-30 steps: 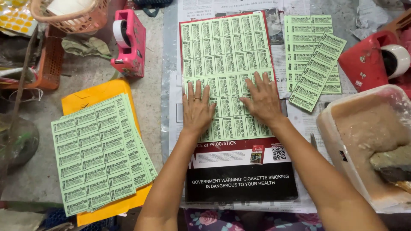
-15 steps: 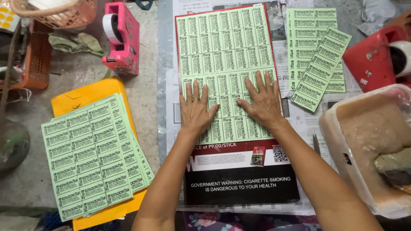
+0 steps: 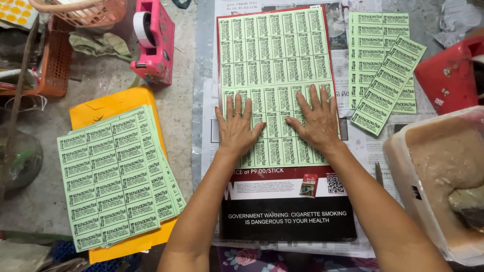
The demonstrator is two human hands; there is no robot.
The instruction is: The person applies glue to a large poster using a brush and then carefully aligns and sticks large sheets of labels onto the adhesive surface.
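Both palms press flat, fingers spread: left hand (image 3: 236, 132) and right hand (image 3: 316, 122) on the green label sheet (image 3: 275, 80). Smoothing outward evenly should keep it wrinkle-free on the board (image 3: 287, 211).

Hidden or cut off:
- Lower green label sheet (image 3: 275, 128): middle rows covered by the left hand (image 3: 237, 132) and right hand (image 3: 317, 123), both pressed flat on it.
- Poster board (image 3: 287, 211): upper part covered by the label sheets.
- Red tape dispenser (image 3: 448, 75): cut by the right picture edge.
- Plastic tub (image 3: 403, 166) of brown paste: right side and lower corner out of frame.
- Orange basket (image 3: 80, 12): top cut off.
- Yellow envelope (image 3: 108, 106): mostly under the green sheet stack (image 3: 118, 179).
- Thin tool (image 3: 379, 174) beside the tub: kind not discernible.
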